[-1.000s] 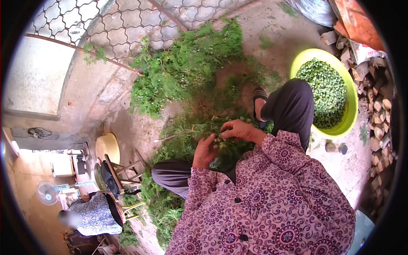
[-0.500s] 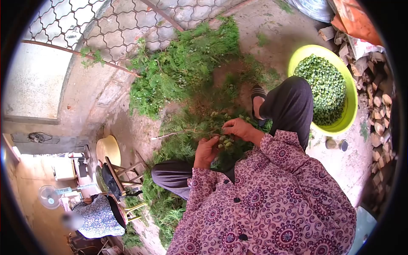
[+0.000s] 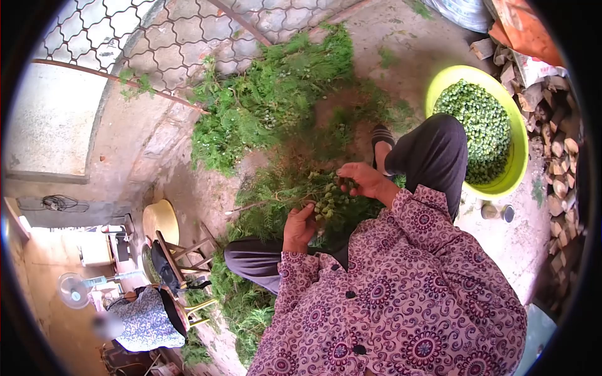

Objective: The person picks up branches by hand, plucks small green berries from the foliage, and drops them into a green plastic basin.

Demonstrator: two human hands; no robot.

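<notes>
A cut evergreen branch (image 3: 266, 202) lies across my lap, its pale bare end pointing left and its clustered green seed cones (image 3: 332, 203) toward the right. My left hand (image 3: 299, 228) is closed around the branch beside the cones, thumb uppermost. Just right of and above the cluster, my right hand (image 3: 369, 180) has its fingers curled in, with a few green cones showing between them. Part of its grip is hidden. To the right stands a yellow-green tub (image 3: 522, 156) heaped with loose green cones (image 3: 473, 125).
Piled cuttings (image 3: 269, 94) cover the ground ahead, with more greenery (image 3: 241, 313) by my left leg. Split firewood (image 3: 558, 169) is stacked at the right beyond two small jars (image 3: 497, 212). At left are a wooden stool (image 3: 188, 247), a fan (image 3: 74, 290) and another person (image 3: 147, 319).
My right hand has moved slightly up and to the right, away from my left hand, with cones in its fingers. More of the cone cluster shows between my hands.
</notes>
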